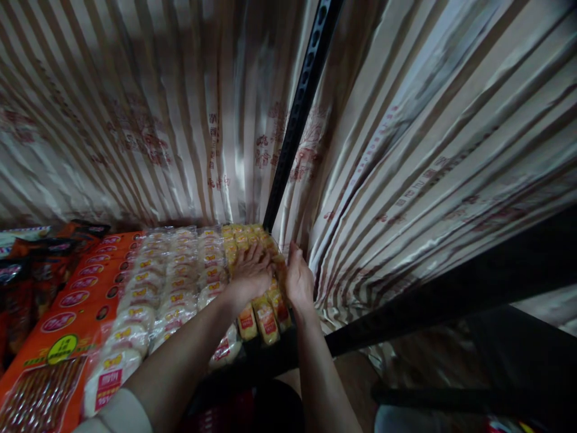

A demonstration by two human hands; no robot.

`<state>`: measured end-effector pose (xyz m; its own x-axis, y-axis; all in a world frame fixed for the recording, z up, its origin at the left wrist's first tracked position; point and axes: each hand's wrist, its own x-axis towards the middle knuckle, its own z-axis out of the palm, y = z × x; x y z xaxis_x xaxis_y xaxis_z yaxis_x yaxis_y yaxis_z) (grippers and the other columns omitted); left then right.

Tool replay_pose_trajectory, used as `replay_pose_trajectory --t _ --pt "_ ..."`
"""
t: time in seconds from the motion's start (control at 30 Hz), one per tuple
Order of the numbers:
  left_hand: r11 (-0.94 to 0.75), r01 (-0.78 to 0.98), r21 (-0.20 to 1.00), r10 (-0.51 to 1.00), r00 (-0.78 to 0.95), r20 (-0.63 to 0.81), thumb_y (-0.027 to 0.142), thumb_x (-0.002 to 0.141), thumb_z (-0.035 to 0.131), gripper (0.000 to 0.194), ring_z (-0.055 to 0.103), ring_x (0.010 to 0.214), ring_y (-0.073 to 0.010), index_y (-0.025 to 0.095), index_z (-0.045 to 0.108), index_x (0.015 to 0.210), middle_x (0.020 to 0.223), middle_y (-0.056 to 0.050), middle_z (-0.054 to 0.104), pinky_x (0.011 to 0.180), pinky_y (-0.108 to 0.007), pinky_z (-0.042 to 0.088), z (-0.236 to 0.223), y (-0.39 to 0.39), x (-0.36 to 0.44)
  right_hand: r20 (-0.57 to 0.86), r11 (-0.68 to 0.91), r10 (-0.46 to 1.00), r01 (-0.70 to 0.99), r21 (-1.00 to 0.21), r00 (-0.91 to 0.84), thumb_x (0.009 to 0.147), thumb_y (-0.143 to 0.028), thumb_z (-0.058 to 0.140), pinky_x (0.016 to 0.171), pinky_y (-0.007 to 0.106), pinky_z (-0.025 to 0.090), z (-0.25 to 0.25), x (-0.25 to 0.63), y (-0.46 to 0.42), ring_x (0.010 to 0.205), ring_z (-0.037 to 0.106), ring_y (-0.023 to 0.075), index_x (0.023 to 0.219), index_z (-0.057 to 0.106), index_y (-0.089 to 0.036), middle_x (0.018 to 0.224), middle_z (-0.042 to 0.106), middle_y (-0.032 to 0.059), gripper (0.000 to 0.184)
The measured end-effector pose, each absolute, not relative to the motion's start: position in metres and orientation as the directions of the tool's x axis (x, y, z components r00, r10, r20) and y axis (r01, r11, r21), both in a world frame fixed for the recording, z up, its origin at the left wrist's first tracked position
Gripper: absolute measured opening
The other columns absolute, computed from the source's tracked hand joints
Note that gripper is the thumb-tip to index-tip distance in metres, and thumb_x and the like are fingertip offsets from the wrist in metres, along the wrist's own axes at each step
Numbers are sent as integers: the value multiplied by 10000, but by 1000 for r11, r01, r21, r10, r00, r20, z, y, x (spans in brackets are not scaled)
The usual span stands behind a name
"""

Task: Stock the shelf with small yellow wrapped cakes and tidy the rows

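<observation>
Several rows of small yellow snack packets (267, 322) stand at the right end of a shelf. My left hand (252, 270) lies on top of them, fingers spread and stretched toward the back. Along their right side stands my right hand (300, 276), upright and flat, its palm facing the packets and its fingers extended. Neither hand is wrapped round a packet. To the left of the yellow packets run rows of round white snacks in clear wrappers (178, 282).
Orange snack bags (76, 307) lie farther left, with dark bags (42, 264) at the edge. Pleated printed curtains (180, 120) hang behind and to the right. A black perforated post (300, 114) rises at the back corner. A dark shelf rail (406, 294) runs to the right.
</observation>
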<state>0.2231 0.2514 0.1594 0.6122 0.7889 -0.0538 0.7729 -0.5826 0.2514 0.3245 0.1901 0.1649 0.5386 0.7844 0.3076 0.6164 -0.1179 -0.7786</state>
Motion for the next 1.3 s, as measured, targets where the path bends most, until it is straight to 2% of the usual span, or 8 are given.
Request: replay_pose_trajectory --t 0.1,0.2,0.37,0.7,0.87,1.03,1.2,1.3 --pt "-580 769 269 790 612 -45 437 919 125 557 90 1401 -217 229 298 1406 1515 -47 187 1128 -480 69 162 249 221 361 -25 721 543 -840 592 926 -517 112 1085 373 286 152 317 171 1287 391 206 1330 427 -62 1356 461 156 685" --pt "-581 758 295 783 620 -51 443 921 112 561 50 1405 -215 233 269 1417 1523 -40 151 1130 -483 44 168 246 219 433 22 673 569 -822 599 930 -486 203 1088 400 288 137 306 147 1301 366 209 1350 399 -92 1378 439 136 609" --pt "-653 699 292 727 687 -20 416 928 146 531 44 1405 -213 235 290 1406 1521 -44 160 1125 -499 45 177 242 221 408 -20 720 605 -796 561 934 -459 236 1085 460 291 113 293 119 1311 352 234 1375 365 -135 1402 412 121 562" --pt "-745 602 287 629 777 4 412 906 290 474 97 1398 -237 280 397 1348 1490 -36 271 1124 -483 108 171 247 233 401 -49 734 632 -773 548 937 -459 211 1090 450 290 105 302 117 1315 344 218 1362 376 -103 1399 409 140 579" --pt "-788 567 239 592 805 43 440 848 436 427 235 1352 -256 283 536 1232 1430 -47 363 1110 -460 167 169 247 237 363 -68 748 607 -791 556 934 -463 204 1093 459 280 107 305 122 1319 339 225 1362 379 -93 1404 400 149 592" --pt "-811 548 205 572 816 83 408 824 500 320 409 1204 -259 253 659 1054 1256 -71 504 1047 -412 287 179 244 237 384 -7 792 636 -771 475 943 -423 210 1093 453 283 111 302 120 1318 342 206 1378 357 -129 1416 391 121 545" --pt "-824 537 178 556 827 81 375 826 505 285 467 1103 -232 219 672 996 1125 -76 563 1008 -383 322 187 243 234 375 -10 800 637 -771 467 948 -406 207 1092 438 292 108 301 119 1313 349 200 1374 357 -100 1400 410 136 546" --pt "-822 541 176 560 824 88 357 815 504 331 452 1113 -235 222 619 1094 1151 -68 561 1008 -388 316 186 244 235 384 -16 794 647 -762 472 946 -407 209 1098 447 276 101 301 120 1329 318 205 1373 353 -90 1422 374 142 551"
